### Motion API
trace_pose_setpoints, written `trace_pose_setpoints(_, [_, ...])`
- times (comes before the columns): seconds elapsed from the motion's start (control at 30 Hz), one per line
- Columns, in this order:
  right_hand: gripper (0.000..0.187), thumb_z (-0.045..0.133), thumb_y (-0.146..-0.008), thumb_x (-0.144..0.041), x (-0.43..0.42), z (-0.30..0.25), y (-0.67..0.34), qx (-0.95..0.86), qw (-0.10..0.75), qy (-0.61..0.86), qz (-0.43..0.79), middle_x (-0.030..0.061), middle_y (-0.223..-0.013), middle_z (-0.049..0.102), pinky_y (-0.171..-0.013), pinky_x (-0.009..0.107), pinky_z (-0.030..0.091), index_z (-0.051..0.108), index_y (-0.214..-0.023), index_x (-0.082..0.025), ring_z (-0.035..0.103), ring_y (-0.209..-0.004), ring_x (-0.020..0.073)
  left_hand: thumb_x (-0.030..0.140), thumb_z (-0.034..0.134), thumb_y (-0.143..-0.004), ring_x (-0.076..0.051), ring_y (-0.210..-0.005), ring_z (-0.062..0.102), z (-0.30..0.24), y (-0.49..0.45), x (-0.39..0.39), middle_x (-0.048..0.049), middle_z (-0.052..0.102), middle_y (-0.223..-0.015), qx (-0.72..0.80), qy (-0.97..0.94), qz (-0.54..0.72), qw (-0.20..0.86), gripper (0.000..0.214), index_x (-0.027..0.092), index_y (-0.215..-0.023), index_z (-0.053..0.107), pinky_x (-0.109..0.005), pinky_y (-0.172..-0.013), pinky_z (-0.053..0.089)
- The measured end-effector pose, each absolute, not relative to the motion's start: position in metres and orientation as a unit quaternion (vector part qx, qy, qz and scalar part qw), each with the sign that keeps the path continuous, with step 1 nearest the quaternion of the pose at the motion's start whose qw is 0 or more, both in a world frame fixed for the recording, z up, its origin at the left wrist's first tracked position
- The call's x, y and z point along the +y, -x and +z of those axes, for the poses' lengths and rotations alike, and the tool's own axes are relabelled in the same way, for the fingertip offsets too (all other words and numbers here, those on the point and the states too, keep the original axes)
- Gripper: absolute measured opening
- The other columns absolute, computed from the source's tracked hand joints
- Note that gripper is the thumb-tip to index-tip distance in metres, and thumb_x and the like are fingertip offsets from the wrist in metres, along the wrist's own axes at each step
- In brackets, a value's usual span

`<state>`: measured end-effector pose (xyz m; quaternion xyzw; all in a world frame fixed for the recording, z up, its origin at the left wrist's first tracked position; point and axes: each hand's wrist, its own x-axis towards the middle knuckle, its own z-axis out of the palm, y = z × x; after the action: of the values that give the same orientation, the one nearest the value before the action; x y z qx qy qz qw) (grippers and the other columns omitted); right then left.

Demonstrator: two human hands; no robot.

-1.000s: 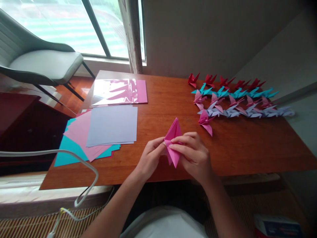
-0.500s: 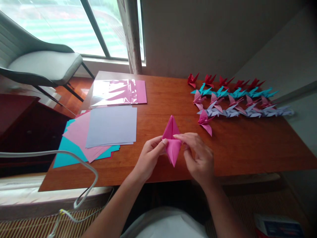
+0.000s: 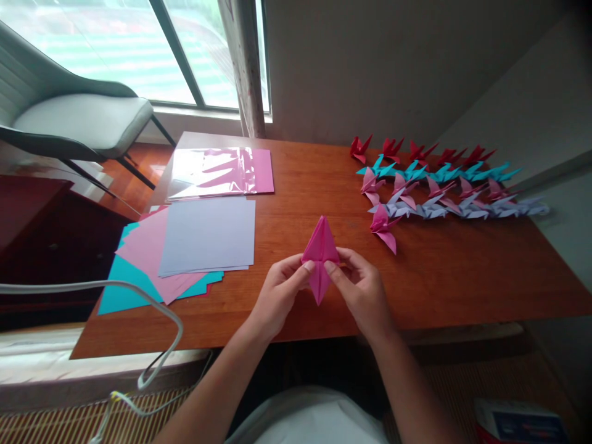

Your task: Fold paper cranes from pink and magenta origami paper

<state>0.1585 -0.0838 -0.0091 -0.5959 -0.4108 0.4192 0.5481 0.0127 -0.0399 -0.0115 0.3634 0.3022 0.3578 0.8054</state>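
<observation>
A bright pink folded origami paper (image 3: 322, 243), shaped like a long diamond with a crease down its middle, is held above the near edge of the table. My left hand (image 3: 285, 287) pinches its left corner, thumb on top. Closed on the right corner is my right hand (image 3: 358, 283), its thumb pressing near the centre and its fingers partly hidden behind the paper. One finished pink paper crane (image 3: 383, 229) sits on the table to the right, beyond my right hand.
Rows of red, turquoise, light pink and lavender paper cranes (image 3: 432, 211) stand at the back right of the wooden table (image 3: 305, 179). Lavender sheets (image 3: 210, 234) top a fanned paper stack on the left. Behind lies a clear-wrapped paper pack (image 3: 222, 172). A white cable (image 3: 157, 302) crosses the front left.
My right hand has shifted from the paper's upper flap to its right corner, thumb now on top. The lower part of the paper now looks flatter and narrower.
</observation>
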Motion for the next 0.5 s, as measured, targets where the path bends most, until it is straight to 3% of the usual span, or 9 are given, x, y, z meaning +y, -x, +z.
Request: trace_pose_setpoints(0.5, [0.008,0.07,-0.09,-0.028,-0.0829,-0.0064,-0.1624,-0.472,0.554,0.583,0.36,0.0052,-0.1,0.07,-0.08,0.034,0.054,0.073,-0.095,-0.023,0.066,-0.094,0.0213,0.038,0.075,-0.086,-0.017,-0.086,0.064,-0.01,-0.0166,-0.0387,-0.0059,0.075,-0.093,0.341,-0.407,0.371,0.762,0.028,0.015,-0.101,0.077,-0.024,-0.078,0.049])
